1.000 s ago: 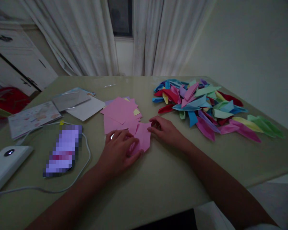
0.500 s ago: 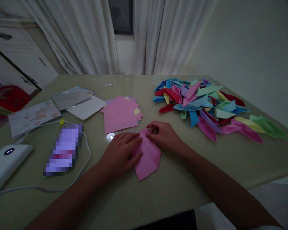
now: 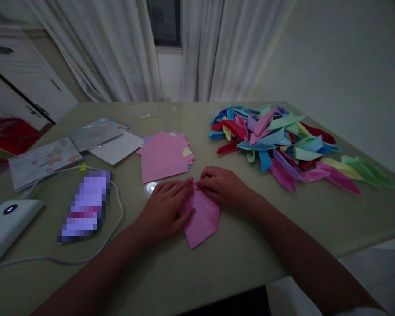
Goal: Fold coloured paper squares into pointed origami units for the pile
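A partly folded sheet of pink origami paper (image 3: pixel 202 219) lies on the table in front of me, its lower end pointing towards me. My left hand (image 3: pixel 167 206) rests flat along the paper's left side, fingers stretched out and thumb on the sheet. At the far edge, my right hand (image 3: pixel 220 184) pinches the paper, and a small flap stands up between the two hands. The right fingertips are partly hidden. Just beyond the left hand sits a stack of square paper sheets (image 3: pixel 161 158), pink on top.
A heap of folded coloured paper pieces (image 3: pixel 276 136) spreads over the back right of the table (image 3: pixel 246 263). On the left are a phone (image 3: pixel 87 206), a white power bank (image 3: pixel 13 224) with a cable (image 3: pixel 118 219), and a patterned packet (image 3: pixel 46 162).
My right hand has shifted slightly left and closed on the paper's far edge, where a small flap now turns up. The left hand has stayed in place.
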Tool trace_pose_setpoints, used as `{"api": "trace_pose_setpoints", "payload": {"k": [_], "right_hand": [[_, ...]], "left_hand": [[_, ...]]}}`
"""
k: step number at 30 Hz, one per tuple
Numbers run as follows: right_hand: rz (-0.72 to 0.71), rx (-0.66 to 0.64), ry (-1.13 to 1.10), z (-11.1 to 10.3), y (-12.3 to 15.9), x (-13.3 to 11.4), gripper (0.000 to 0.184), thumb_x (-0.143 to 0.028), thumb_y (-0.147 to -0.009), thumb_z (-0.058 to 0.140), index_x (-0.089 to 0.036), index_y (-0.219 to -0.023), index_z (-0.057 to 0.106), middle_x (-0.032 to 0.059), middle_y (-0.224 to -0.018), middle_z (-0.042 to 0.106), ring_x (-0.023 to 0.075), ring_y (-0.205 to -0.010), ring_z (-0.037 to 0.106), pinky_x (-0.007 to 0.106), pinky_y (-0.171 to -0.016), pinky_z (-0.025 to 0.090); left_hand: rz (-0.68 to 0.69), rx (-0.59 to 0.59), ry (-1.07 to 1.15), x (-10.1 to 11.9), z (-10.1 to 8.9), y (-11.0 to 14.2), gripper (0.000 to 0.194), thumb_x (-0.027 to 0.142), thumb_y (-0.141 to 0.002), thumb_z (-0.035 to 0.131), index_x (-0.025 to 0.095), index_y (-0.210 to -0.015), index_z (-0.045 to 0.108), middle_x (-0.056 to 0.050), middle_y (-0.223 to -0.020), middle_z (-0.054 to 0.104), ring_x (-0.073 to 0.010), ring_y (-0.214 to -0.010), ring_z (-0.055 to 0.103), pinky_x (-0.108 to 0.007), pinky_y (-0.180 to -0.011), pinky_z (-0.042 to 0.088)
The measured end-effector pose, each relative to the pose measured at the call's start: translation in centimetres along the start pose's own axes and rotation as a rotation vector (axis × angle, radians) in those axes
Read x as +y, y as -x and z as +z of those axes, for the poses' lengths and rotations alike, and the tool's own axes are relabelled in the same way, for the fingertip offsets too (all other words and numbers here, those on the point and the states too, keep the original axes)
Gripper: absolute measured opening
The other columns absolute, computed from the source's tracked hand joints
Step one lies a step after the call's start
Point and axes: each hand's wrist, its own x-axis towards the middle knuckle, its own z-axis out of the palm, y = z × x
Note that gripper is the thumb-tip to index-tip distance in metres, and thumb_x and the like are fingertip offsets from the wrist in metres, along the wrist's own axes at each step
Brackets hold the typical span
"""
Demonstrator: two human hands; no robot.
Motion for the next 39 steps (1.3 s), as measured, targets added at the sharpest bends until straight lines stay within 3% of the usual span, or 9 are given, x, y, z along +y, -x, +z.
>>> {"api": "trace_pose_setpoints", "payload": {"k": [5, 15, 24, 30, 39], "right_hand": [[-0.042, -0.012, 0.061, 0.1, 0.0, 0.1, 0.015, -0.020, -0.100, 0.068, -0.021, -0.105, 0.083, 0.0111, -0.108, 0.072, 0.0234, -0.095, 0.065, 0.034, -0.081, 0.047], [-0.042, -0.029, 0.057, 0.1, 0.0, 0.0, 0.015, -0.021, -0.100, 0.068, -0.021, -0.105, 0.082, 0.0103, -0.106, 0.072, 0.0226, -0.093, 0.064, 0.034, -0.081, 0.046], [-0.054, -0.049, 0.077, -0.1, 0.0, -0.3, 0.015, -0.018, -0.098, 0.071, -0.018, -0.107, 0.083, 0.0104, -0.105, 0.072, 0.0214, -0.092, 0.064, 0.033, -0.082, 0.045], [0.001, -0.108, 0.011, -0.9, -0.1, -0.8, 0.020, -0.017, -0.094, 0.072, -0.017, -0.110, 0.085, 0.0103, -0.107, 0.073, 0.0216, -0.094, 0.066, 0.032, -0.082, 0.046], [0.108, -0.096, 0.014, -0.8, -0.3, -1.5, 0.026, -0.020, -0.095, 0.068, -0.016, -0.116, 0.083, 0.0102, -0.108, 0.074, 0.0212, -0.093, 0.067, 0.032, -0.082, 0.045]], "left_hand": [[-0.002, -0.012, -0.011, 0.0, -0.1, 0.0, 0.048, 0.042, -0.102, 0.063, 0.024, -0.146, 0.061, -0.009, -0.158, 0.063, -0.0338, -0.140, 0.058, -0.057, -0.116, 0.041], [0.002, -0.041, -0.011, 0.1, -0.2, 0.0, 0.046, 0.041, -0.103, 0.061, 0.025, -0.146, 0.061, -0.009, -0.163, 0.059, -0.0350, -0.143, 0.056, -0.057, -0.114, 0.041], [0.002, -0.036, -0.017, 0.1, 0.0, 0.0, 0.057, 0.041, -0.105, 0.057, 0.023, -0.158, 0.050, -0.010, -0.161, 0.060, -0.0341, -0.142, 0.055, -0.055, -0.117, 0.040], [0.009, -0.058, -0.085, 0.1, 0.1, 0.0, 0.060, 0.042, -0.106, 0.053, 0.021, -0.162, 0.047, -0.010, -0.166, 0.055, -0.0336, -0.144, 0.053, -0.055, -0.118, 0.038], [0.018, -0.085, -0.123, 0.1, -0.2, 0.0, 0.059, 0.042, -0.107, 0.053, 0.020, -0.162, 0.049, -0.009, -0.167, 0.054, -0.0341, -0.144, 0.053, -0.056, -0.117, 0.037]]}}
